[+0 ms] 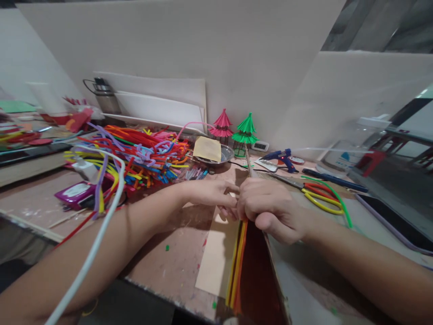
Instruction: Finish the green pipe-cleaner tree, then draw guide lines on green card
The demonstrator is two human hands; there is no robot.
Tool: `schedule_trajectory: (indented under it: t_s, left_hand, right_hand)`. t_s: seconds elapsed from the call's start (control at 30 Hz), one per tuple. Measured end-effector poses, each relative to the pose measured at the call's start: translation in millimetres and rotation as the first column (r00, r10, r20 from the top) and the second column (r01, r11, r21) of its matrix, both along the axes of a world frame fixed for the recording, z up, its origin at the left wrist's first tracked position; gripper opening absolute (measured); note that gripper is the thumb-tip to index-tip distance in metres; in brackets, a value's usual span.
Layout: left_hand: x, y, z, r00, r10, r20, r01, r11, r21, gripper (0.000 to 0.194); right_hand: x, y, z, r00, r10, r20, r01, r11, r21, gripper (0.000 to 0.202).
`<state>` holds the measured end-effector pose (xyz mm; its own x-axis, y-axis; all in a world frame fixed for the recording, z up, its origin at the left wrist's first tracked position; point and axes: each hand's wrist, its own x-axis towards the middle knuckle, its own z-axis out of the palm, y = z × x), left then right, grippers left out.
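Observation:
My right hand (pixel 270 205) is closed over the far part of a stack of yellow and orange strips (pixel 237 271). A dark brown board (pixel 259 271) stands on edge against the strips' right side. A thin pointed stick (pixel 248 160) juts out beyond my right knuckles; its lower end is hidden. Close to the right fist, my left hand (pixel 213 194) has its fingers apart and bent, and nothing shows clearly between them. Beneath the left fingertips lies a pale cream card (pixel 214 259), flat on the table.
Colourful pipe cleaners (pixel 149 155) are heaped at left, near a purple device (pixel 76 194). A white cable (pixel 101 234) crosses above my left forearm. Behind are pink (pixel 222 124) and green (pixel 247 128) umbrella-like models. Scissors (pixel 318 194), a glue gun (pixel 284 158) and a phone (pixel 399 221) lie right.

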<state>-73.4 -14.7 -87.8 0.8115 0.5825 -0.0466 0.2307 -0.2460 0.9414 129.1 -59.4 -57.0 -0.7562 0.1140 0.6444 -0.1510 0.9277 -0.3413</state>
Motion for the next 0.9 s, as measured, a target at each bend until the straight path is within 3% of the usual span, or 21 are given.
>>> schedule_trajectory:
  t_s: [0.13, 0.3, 0.47, 0.9]
  left_hand:
    - [-3, 2, 2.3, 0.998, -0.020, -0.065, 0.019, 1.000, -0.009, 0.043]
    - [-7, 4, -0.5, 0.995, -0.092, -0.032, 0.091, 0.995, -0.051, 0.048]
    - [-7, 6, -8.2, 0.996, -0.085, 0.002, 0.084, 0.987, -0.140, 0.060]
    - [-5, 9, -10.3, 0.987, -0.148, 0.070, 0.153, 0.985, -0.079, 0.035]
  right_hand:
    - [0, 0, 0.3, 1.000, -0.001, 0.014, 0.001, 1.000, -0.015, 0.056]
    - [1, -1, 1.7, 1.000, 0.003, 0.024, -0.003, 1.000, -0.007, 0.055]
    - [0, 0, -0.1, 1.000, -0.001, 0.004, 0.001, 1.000, -0.014, 0.054]
    - [1, 1, -1.3, 1.000, -0.005, 0.000, 0.005, 1.000, 0.017, 0.054]
